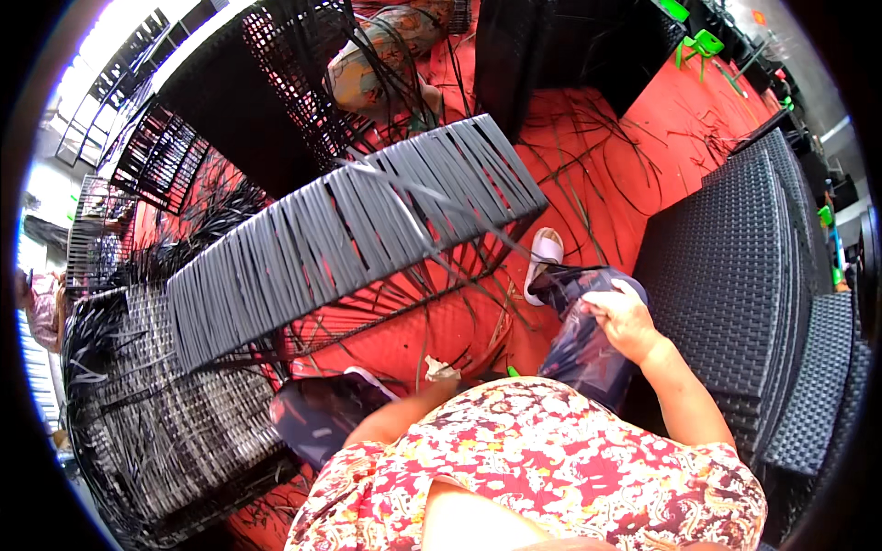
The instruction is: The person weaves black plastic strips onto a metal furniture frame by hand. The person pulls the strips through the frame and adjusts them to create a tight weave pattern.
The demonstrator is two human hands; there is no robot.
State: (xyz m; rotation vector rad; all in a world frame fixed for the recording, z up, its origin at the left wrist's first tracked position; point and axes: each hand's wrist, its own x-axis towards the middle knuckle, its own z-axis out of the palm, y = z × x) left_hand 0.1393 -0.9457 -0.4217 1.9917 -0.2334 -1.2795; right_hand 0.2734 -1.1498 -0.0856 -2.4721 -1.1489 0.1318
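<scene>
A woven furniture frame [358, 230] lies tilted in front of me, wrapped crosswise with flat grey plastic strips. Narrow gaps between the strips let the red floor show. Over its top runs a loose strip [427, 197], blurred by motion, toward my right side. My right hand [625, 323] is above my right knee, fingers curled together; whatever they may hold is too small to make out. My left forearm [400, 415] reaches inward below the frame's near edge. The left hand's fingers are hidden in shadow by my body.
Loose dark strips [588, 151] litter the red floor [675, 138]. Stacked dark woven panels [726, 266] stand close on the right. A grey woven piece [184, 413] lies at the left. Another person's patterned trouser leg [381, 64] is beyond the frame. A green chair [703, 44] stands far right.
</scene>
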